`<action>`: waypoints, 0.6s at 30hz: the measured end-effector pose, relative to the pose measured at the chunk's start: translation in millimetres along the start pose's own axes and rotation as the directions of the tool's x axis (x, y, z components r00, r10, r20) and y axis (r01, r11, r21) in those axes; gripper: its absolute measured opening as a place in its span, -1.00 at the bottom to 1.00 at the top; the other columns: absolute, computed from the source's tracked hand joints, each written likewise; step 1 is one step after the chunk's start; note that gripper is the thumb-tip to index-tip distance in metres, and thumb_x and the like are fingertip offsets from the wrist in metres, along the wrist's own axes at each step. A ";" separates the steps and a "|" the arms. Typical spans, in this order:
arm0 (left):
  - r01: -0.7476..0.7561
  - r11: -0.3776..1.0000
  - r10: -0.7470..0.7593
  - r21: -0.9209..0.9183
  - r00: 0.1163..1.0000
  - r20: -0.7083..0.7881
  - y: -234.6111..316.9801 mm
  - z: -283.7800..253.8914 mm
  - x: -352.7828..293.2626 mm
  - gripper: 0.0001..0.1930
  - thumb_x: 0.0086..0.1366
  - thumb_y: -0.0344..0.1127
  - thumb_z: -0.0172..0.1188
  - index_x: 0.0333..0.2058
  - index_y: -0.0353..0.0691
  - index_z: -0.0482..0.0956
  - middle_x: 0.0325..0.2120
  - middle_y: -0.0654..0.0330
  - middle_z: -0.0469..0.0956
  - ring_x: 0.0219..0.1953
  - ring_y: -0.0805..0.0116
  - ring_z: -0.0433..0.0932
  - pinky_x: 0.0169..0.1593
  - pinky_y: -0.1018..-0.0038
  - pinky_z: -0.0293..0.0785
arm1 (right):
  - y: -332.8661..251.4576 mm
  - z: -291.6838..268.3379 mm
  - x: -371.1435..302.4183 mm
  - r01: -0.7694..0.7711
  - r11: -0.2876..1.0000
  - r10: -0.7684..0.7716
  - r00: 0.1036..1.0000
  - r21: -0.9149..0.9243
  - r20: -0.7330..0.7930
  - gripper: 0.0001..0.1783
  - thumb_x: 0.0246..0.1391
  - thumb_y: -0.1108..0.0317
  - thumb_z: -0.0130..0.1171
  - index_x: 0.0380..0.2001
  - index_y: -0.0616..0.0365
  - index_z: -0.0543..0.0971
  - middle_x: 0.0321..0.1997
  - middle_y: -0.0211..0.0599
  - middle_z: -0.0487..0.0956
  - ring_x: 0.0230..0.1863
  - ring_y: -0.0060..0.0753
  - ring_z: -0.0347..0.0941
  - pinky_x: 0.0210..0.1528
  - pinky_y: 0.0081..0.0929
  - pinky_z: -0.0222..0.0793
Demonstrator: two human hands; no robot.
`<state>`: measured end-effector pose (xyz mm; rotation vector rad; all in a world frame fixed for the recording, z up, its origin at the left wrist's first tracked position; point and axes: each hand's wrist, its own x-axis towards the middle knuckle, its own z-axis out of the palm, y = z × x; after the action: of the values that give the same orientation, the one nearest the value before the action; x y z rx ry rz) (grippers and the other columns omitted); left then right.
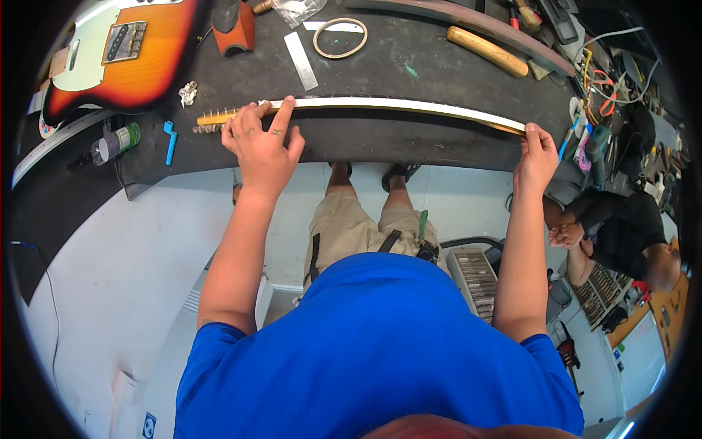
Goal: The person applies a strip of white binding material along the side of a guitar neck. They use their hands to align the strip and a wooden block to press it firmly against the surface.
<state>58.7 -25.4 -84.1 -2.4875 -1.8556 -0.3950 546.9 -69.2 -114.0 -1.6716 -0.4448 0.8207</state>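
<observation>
A slim guitar neck [506, 129] lies lengthwise near the bench's front edge, its headstock [212, 119] with tuning posts at the left. Along most of it runs a long white strip [402, 104], like a straightedge, with small dark ticks on its far side. My left hand [261, 143] is beside the headstock, palm down, thumb and index spread, fingertips resting on the neck and the strip's left end. At the opposite end, my right hand [537, 154] pinches the tip of the neck between thumb and fingers. The undersides of my fingers are hidden.
A sunburst guitar body [139, 73] lies far left. Near it are a blue peg winder [170, 143] and a bottle [115, 143]. Behind the neck lie a flat ruler [300, 61], a ring [341, 38] and a wooden handle [487, 51]. Tools crowd the right; a person [621, 227] is beyond.
</observation>
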 end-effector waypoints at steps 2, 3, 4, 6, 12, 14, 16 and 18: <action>0.002 1.000 -0.002 0.012 1.000 0.013 1.2 -0.9 -0.4 -0.38 0.13 -0.24 0.50 0.24 0.16 0.69 0.05 0.16 0.52 0.23 0.05 0.43 0.34 -0.07 0.10 | -0.3 0.8 -0.1 -0.001 1.000 0.001 1.000 0.000 0.000 -0.81 0.32 0.41 0.42 -0.14 0.30 0.66 -0.18 -0.35 0.66 -0.17 -0.59 0.51 -0.01 -0.59 0.44; 0.003 1.000 -0.003 0.013 1.000 0.021 0.7 -0.4 -1.0 -0.36 0.13 -0.24 0.50 0.25 0.18 0.68 0.05 0.16 0.51 0.24 0.05 0.43 0.35 -0.09 0.09 | -0.4 1.2 -0.2 -0.001 1.000 0.001 1.000 -0.001 0.001 -0.81 0.31 0.41 0.42 -0.14 0.30 0.66 -0.19 -0.36 0.66 -0.19 -0.61 0.50 -0.03 -0.60 0.42; 0.003 1.000 -0.004 0.015 1.000 0.029 0.5 0.0 -1.4 -0.35 0.13 -0.23 0.50 0.26 0.19 0.67 0.06 0.16 0.51 0.25 0.04 0.42 0.35 -0.10 0.08 | -0.5 1.5 -0.1 -0.001 1.000 0.001 1.000 -0.001 0.001 -0.81 0.31 0.41 0.42 -0.14 0.30 0.66 -0.19 -0.36 0.66 -0.19 -0.61 0.50 -0.03 -0.60 0.42; 0.009 1.000 -0.010 0.023 0.999 0.034 1.7 0.0 -2.4 -0.33 0.13 -0.23 0.50 0.28 0.21 0.66 0.08 0.14 0.50 0.27 0.02 0.41 0.37 -0.14 0.07 | -0.8 2.1 0.2 -0.008 1.000 0.008 1.000 0.007 -0.004 -0.81 0.30 0.41 0.43 -0.15 0.30 0.66 -0.20 -0.37 0.66 -0.19 -0.61 0.50 -0.03 -0.60 0.42; -0.002 1.000 0.003 -0.017 0.999 0.035 11.6 1.3 -1.8 -0.26 0.15 -0.26 0.47 0.36 0.07 0.57 0.24 0.04 0.46 0.36 -0.05 0.37 0.45 -0.26 0.05 | -0.4 3.5 1.8 0.010 0.999 -0.011 1.000 -0.047 -0.010 -0.82 0.30 0.41 0.44 -0.16 0.30 0.67 -0.22 -0.38 0.66 -0.20 -0.61 0.50 -0.05 -0.62 0.40; -0.014 0.997 0.016 -0.070 0.999 0.038 16.0 4.5 -2.0 -0.25 0.16 -0.28 0.46 0.38 0.00 0.55 0.31 0.02 0.44 0.40 -0.08 0.35 0.47 -0.29 0.06 | 0.2 3.9 2.3 0.013 0.999 -0.013 1.000 -0.043 -0.006 -0.81 0.30 0.41 0.44 -0.16 0.30 0.67 -0.22 -0.38 0.66 -0.19 -0.61 0.50 -0.04 -0.61 0.40; -0.058 0.994 0.069 -0.097 0.991 0.112 23.1 7.0 -1.8 -0.20 0.18 -0.33 0.42 0.44 -0.08 0.45 0.47 0.00 0.34 0.50 -0.18 0.27 0.51 -0.35 0.02 | 1.1 3.0 3.0 0.015 0.999 -0.015 1.000 -0.040 -0.003 -0.81 0.30 0.41 0.44 -0.16 0.30 0.67 -0.22 -0.38 0.66 -0.19 -0.60 0.50 -0.04 -0.61 0.40; -0.034 0.994 0.047 -0.104 0.991 0.128 30.5 8.3 -5.0 -0.16 0.18 -0.34 0.41 0.48 -0.06 0.40 0.51 -0.01 0.29 0.54 -0.21 0.22 0.51 -0.40 -0.02 | 2.4 1.0 3.9 0.008 1.000 -0.008 1.000 -0.027 0.006 -0.81 0.30 0.41 0.44 -0.16 0.30 0.66 -0.21 -0.37 0.66 -0.17 -0.59 0.51 -0.01 -0.59 0.40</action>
<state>87.8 -37.8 -89.0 -2.6741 -1.8707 -0.3421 548.5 -66.5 -117.5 -1.6917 -0.4685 0.8173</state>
